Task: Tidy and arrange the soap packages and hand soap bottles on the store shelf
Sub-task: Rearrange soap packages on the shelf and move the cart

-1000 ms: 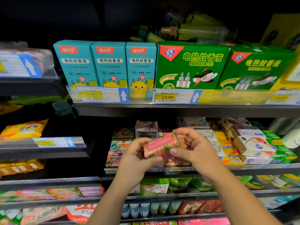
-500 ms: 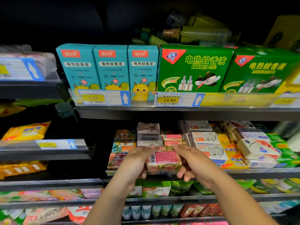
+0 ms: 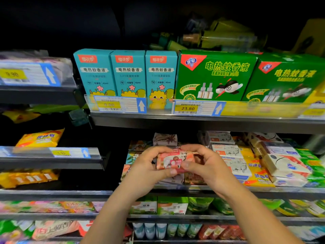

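Note:
A pink soap package (image 3: 173, 160) with a printed label is held between both hands in front of the middle shelf (image 3: 228, 189). My left hand (image 3: 149, 169) grips its left end and underside. My right hand (image 3: 204, 163) pinches its right end, thumb below. Behind it stand stacks of small soap boxes (image 3: 164, 139) and, to the right, white soap packages (image 3: 228, 152) and yellow soap bars (image 3: 258, 171). The packages directly behind my hands are hidden.
Teal boxes (image 3: 128, 74) and green boxes (image 3: 214, 76) fill the shelf above, close over my hands. Yellow packets (image 3: 40, 138) lie on shelves at the left. Lower shelves hold green boxes (image 3: 172, 206) and small bottles (image 3: 149, 229).
The package's face has turned: its barcode side faced me half a second ago, now a pink illustrated side does. Both hands stay on it, slightly nearer the shelf stacks.

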Demonstrator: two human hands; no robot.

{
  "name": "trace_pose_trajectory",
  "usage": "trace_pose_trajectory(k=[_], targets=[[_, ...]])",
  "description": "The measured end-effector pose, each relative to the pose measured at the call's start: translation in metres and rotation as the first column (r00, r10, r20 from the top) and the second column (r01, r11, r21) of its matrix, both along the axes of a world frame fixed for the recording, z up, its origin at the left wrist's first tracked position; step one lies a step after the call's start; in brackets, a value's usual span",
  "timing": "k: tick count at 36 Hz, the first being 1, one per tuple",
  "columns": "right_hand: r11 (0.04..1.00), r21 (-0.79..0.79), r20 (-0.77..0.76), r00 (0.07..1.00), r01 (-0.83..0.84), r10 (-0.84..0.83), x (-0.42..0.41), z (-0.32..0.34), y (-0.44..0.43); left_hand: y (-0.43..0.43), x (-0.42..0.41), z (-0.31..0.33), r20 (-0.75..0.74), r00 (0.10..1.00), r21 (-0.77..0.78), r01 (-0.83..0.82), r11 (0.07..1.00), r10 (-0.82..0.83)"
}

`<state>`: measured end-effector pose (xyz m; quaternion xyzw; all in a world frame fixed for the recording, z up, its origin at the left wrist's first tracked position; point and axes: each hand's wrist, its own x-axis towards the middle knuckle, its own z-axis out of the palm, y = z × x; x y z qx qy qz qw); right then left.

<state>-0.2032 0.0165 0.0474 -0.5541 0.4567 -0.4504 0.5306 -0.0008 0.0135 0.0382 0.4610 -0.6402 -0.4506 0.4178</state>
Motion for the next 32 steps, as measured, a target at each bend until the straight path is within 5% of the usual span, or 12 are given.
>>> trace_pose_trajectory(k=[3, 7, 14, 19, 26, 32], targets=[[0.999, -0.027, -0.006, 1.000, -0.025, 0.025, 0.004, -0.001, -0.005, -0.004, 0.009, -0.004, 0.162, 0.985, -0.084, -0.041, 0.996, 0.054], [0.999, -0.009, -0.092, 0.995, -0.032, 0.031, 0.008, -0.010, -0.020, -0.002, 0.009, -0.011, -0.051, 0.988, -0.058, -0.145, 0.988, 0.143], [0.989, -0.142, -0.669, 0.740, -0.046, -0.061, 0.010, -0.053, -0.053, -0.015, 0.014, -0.039, -0.275, 0.843, 0.060, -0.466, 0.883, 0.463], [0.996, -0.047, -0.653, 0.757, -0.079, 0.029, 0.012, -0.076, -0.059, -0.041, 0.031, -0.069, 0.040, 0.791, -0.002, -0.611, 0.792, 0.610], [0.995, -0.096, -0.579, 0.815, -0.039, -0.024, 0.010, -0.090, -0.062, -0.088, 0.040, -0.075, 0.262, 0.749, -0.088, -0.610, 0.788, 0.609], [0.991, -0.131, -0.522, 0.852, -0.021, -0.051, 0.011, -0.094, -0.062, -0.116, 0.043, -0.081, 0.313, 0.806, -0.052, -0.513, 0.857, 0.502]])
